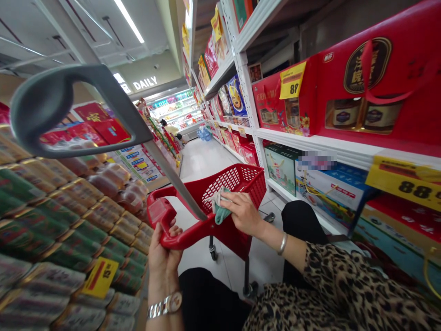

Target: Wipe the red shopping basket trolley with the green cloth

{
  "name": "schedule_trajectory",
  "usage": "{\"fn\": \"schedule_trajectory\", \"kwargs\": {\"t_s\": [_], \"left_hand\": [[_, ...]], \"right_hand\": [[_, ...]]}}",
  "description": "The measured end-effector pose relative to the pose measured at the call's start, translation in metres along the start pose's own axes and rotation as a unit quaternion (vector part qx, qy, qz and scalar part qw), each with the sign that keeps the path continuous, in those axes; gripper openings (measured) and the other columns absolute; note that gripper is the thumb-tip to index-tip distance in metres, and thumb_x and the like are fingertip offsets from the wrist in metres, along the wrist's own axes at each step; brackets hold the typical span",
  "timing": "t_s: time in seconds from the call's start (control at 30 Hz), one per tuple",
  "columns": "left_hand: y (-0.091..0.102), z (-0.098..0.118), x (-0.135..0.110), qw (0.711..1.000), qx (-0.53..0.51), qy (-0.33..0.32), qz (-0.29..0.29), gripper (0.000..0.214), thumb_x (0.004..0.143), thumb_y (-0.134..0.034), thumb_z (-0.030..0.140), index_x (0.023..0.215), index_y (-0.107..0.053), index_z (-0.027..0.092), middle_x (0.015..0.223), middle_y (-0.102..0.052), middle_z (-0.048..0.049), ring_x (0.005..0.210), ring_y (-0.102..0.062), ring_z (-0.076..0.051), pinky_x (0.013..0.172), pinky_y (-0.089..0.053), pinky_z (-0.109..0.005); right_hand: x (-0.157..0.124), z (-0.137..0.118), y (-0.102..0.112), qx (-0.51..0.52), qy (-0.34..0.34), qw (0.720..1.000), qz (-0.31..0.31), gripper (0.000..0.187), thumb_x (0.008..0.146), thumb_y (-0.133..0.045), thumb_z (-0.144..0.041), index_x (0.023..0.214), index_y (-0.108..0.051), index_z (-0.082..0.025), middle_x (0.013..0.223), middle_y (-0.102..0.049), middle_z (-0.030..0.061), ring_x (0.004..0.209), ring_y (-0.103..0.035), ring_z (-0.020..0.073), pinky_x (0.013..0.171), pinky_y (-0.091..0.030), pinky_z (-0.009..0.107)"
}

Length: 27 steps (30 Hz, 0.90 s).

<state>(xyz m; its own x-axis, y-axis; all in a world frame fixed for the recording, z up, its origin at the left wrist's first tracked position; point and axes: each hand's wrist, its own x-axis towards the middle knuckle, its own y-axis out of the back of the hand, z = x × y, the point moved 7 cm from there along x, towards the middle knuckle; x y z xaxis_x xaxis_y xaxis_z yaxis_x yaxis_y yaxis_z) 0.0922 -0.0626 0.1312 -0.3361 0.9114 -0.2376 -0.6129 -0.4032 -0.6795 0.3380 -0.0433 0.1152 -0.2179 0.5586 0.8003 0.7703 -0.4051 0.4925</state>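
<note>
A red plastic shopping basket on wheels (223, 234) stands in front of me, with a grey pull handle (120, 105) on a metal rod rising to the upper left. My left hand (165, 241) is closed around the red carrying handle on the basket's near left corner. My right hand (243, 212) presses a green and whitish cloth (222, 214) against the basket's near rim, close to the foot of the rod. Part of the cloth is hidden beneath the right fingers.
Stacked packs of cans (62, 220) rise close on the left. White shelving (253, 92) on the right carries red gift boxes (372, 82) and yellow price tags. The tiled aisle (201, 158) runs ahead toward a lit refrigerated display (179, 110), with a person (168, 128) far off.
</note>
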Motion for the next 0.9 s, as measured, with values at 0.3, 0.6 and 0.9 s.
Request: {"fn": "schedule_trajectory", "kwargs": {"t_s": [0.3, 0.6, 0.9], "left_hand": [[-0.004, 0.007, 0.013, 0.999, 0.008, 0.042, 0.013, 0.029, 0.105, -0.038, 0.025, 0.092, -0.059, 0.009, 0.061, -0.038, 0.005, 0.049, -0.041, -0.005, 0.049, -0.043, -0.011], [-0.001, 0.019, 0.044, 0.997, 0.019, 0.075, -0.011, 0.025, 0.105, -0.041, 0.027, 0.103, -0.059, 0.01, 0.061, -0.037, 0.0057, 0.05, -0.043, -0.006, 0.048, -0.044, -0.011], [0.0, 0.044, 0.072, 0.985, 0.161, 0.044, 0.052, 0.02, 0.103, -0.046, 0.025, 0.093, -0.057, 0.011, 0.068, -0.051, 0.0003, 0.049, -0.045, -0.005, 0.046, -0.044, -0.012]], "right_hand": [[0.024, 0.011, -0.028, -0.014, -0.084, 0.986, -0.141, 0.051, 0.086, -0.054, -0.005, 0.128, -0.074, -0.027, 0.146, -0.067, 0.0066, 0.123, -0.062, 0.0245, 0.099, -0.042, 0.042], [0.041, 0.059, -0.037, -0.113, -0.169, 0.948, -0.245, 0.043, 0.091, -0.054, -0.007, 0.124, -0.073, -0.028, 0.137, -0.069, 0.0061, 0.115, -0.064, 0.0257, 0.091, -0.042, 0.039], [0.045, 0.061, -0.04, -0.123, -0.176, 0.942, -0.258, 0.044, 0.091, -0.053, -0.006, 0.124, -0.074, -0.028, 0.132, -0.069, 0.005, 0.115, -0.063, 0.0235, 0.09, -0.043, 0.036]]}}
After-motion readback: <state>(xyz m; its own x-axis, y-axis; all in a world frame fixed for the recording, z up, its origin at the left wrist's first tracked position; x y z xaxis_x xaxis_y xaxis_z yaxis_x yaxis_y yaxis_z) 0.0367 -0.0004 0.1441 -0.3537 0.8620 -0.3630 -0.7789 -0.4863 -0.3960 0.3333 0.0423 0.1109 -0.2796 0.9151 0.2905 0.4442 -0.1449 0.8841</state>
